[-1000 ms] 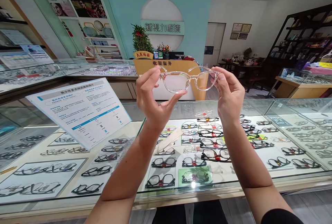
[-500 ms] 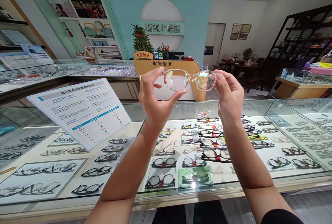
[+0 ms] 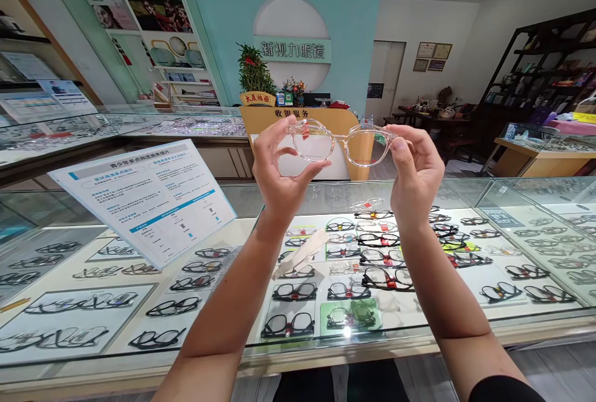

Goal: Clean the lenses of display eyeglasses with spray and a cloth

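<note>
A pair of clear-framed eyeglasses [image 3: 341, 139] is held up above the glass display counter, with both round lenses toward me. My left hand [image 3: 282, 172] grips its left end, fingers at the top outer corner and thumb under the left lens. At the other end, my right hand [image 3: 416, 169] pinches the right outer corner between thumb and fingers. Small red print shows on the right lens. Below my forearms, a pale folded cloth [image 3: 302, 254] lies on the glass top.
Rows of eyeglass frames [image 3: 347, 290] lie inside the glass display case [image 3: 261, 352]. A printed sheet [image 3: 149, 203] stands tilted on the counter at left. Beyond is a wooden cashier desk [image 3: 361, 169] with a potted plant [image 3: 254, 69]. Another display case [image 3: 535, 147] stands at right.
The eyeglasses have tilted, so the lenses reflect less and red print shows on the right one. My right hand has shifted slightly right; both hands keep their hold.
</note>
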Available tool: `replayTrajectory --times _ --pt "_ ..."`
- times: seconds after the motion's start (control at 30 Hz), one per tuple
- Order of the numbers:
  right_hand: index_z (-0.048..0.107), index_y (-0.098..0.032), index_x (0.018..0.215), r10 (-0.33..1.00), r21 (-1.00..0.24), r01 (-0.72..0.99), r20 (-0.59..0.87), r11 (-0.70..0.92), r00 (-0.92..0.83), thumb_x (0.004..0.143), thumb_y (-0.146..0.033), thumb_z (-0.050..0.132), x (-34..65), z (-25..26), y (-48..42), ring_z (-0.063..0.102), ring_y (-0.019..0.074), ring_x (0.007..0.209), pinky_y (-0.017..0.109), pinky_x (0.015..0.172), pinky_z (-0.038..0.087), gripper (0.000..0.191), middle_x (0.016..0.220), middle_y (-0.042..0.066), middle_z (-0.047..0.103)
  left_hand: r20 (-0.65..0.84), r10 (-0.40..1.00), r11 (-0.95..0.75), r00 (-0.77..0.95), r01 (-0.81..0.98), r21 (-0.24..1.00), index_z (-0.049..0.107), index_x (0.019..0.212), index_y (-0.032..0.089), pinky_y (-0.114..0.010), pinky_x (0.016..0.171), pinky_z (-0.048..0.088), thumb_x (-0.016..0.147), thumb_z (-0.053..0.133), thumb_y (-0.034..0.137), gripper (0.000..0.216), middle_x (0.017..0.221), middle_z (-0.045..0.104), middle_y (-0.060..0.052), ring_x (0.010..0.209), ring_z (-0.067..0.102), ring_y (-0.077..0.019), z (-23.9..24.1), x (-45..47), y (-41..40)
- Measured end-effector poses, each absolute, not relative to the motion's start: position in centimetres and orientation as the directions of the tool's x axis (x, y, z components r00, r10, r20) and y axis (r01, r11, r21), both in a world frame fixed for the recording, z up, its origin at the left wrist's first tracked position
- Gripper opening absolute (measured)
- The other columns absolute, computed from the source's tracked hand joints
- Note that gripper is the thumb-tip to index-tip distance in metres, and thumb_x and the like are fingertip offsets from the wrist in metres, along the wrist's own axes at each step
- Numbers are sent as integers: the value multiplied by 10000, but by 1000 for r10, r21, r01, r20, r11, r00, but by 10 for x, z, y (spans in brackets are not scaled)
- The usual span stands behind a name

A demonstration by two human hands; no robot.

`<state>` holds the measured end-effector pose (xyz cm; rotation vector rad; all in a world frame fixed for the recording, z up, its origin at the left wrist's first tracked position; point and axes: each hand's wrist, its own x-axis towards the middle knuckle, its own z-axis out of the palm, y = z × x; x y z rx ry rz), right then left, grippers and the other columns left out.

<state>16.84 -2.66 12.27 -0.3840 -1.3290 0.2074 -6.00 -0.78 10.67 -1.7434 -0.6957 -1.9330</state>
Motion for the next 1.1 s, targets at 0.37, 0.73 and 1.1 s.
replayTrajectory --times 0.37,0.73,1.1 --pt "772 -295 1174 510 -510 -58 836 858 204 1036 -547 675 172 121 -20 796 214 1093 409 1006 656 303 1172 54 802 988 144 -803 -56 578 150 442 1568 377 -432 932 654 790 851 823 986 1522 660 -160 1331 743 -348 106 -61 -7" --pt "736 -278 1080 555 -510 -243 811 825 182 990 -472 694 169 127 -20 838 242 1046 448 983 694 218 1051 45 818 993 87 -831 -83 544 118 479 1566 373 -593 1189 574 795 880 780 959 1466 639 -116 1389 693 -367 105 -54 -5" --pt "726 -281 1091 593 -550 -242 788 799 168 1018 -466 675 174 122 -13 820 228 1063 409 975 668 206 1062 42 788 984 167 -840 -65 513 177 427 1604 396 -569 1253 534 882 856 705 895 1551 623 -118 1491 636 -360 104 -48 -10"
